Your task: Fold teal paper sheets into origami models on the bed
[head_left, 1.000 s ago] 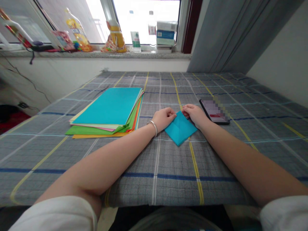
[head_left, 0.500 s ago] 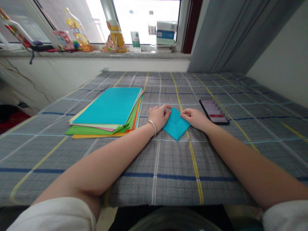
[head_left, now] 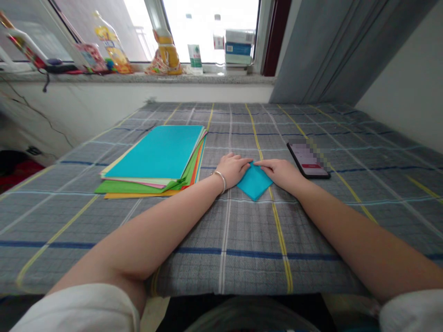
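Note:
A small piece of blue paper [head_left: 255, 183], folded into a diamond, lies on the checked cloth in front of me. My left hand [head_left: 236, 168], with a silver bangle [head_left: 222, 181] at the wrist, grips its upper left edge, the index finger reaching to the top corner. From the other side my right hand [head_left: 276, 170] grips the upper right edge, its index fingertip close to the left one at that corner. Both hands cover part of the upper edges, and the thumbs are mostly hidden. The lower corner of the diamond points towards me.
A stack of coloured paper [head_left: 159, 152], blue sheet on top, lies left of my hands. To the right is a phone [head_left: 309, 161] with its screen lit. Bottles [head_left: 110, 41] and boxes [head_left: 238, 48] stand on the windowsill [head_left: 207, 79] beyond the checked cloth [head_left: 194, 226].
My two index fingers have come together at the diamond's top corner, which was bare before. The creased upper face now looks flatter. The stack and phone have stayed put.

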Available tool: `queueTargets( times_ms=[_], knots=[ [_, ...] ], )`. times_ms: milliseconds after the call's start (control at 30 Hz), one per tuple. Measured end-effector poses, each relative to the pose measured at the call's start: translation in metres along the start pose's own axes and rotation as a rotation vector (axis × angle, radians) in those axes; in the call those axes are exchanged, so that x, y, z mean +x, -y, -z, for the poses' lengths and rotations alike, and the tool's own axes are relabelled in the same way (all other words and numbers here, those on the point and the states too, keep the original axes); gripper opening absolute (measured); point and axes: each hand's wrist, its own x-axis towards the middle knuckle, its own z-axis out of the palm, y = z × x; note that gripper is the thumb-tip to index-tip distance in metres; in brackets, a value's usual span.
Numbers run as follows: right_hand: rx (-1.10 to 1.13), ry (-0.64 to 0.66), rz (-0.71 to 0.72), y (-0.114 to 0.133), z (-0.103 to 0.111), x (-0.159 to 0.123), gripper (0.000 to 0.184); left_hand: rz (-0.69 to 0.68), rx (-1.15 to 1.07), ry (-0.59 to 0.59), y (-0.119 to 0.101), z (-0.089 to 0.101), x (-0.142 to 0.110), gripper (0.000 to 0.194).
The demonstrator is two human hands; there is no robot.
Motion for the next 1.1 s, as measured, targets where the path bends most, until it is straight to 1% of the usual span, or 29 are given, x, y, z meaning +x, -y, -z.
queueTargets(
  times_ms=[67, 167, 333, 467, 533, 633, 800, 900, 967, 1033, 1100],
  knots=[
    [-0.093, 0.033, 0.035, 0.000, 0.001, -0.002, 0.037, -0.041, 0.060, 0.029, 0.000, 0.000, -0.003, 0.044],
    [-0.238, 0.063, 0.030, 0.003, 0.003, -0.007, 0.040, -0.081, 0.105, 0.070, 0.000, 0.001, -0.010, 0.052],
    [-0.360, 0.089, 0.036, 0.007, 0.005, -0.012, 0.044, -0.063, 0.137, 0.214, 0.000, 0.006, -0.020, 0.056],
    [-0.396, 0.102, 0.044, 0.007, 0.006, -0.014, 0.044, -0.046, 0.146, 0.258, 0.001, 0.010, -0.024, 0.057],
    [-0.394, 0.099, 0.032, 0.006, 0.006, -0.015, 0.044, -0.047, 0.143, 0.248, 0.004, 0.010, -0.026, 0.056],
    [-0.331, 0.077, 0.018, 0.004, 0.008, -0.016, 0.042, -0.052, 0.105, 0.191, 0.009, 0.009, -0.028, 0.051],
    [-0.193, -0.021, 0.061, -0.003, 0.013, -0.017, 0.038, -0.032, 0.000, 0.093, 0.017, 0.011, -0.025, 0.031],
    [-0.177, -0.015, 0.186, -0.008, 0.015, -0.018, 0.032, -0.067, -0.041, 0.058, 0.019, 0.014, -0.022, 0.017],
    [-0.179, 0.003, 0.309, -0.008, 0.015, -0.018, 0.035, -0.088, -0.074, 0.033, 0.021, 0.015, -0.021, 0.011],
    [-0.175, 0.030, 0.425, -0.007, 0.015, -0.020, 0.035, -0.096, -0.103, 0.013, 0.023, 0.014, -0.021, 0.008],
    [-0.148, 0.061, 0.505, -0.004, 0.015, -0.022, 0.030, -0.109, -0.121, 0.003, 0.024, 0.013, -0.022, 0.009]
  ],
)
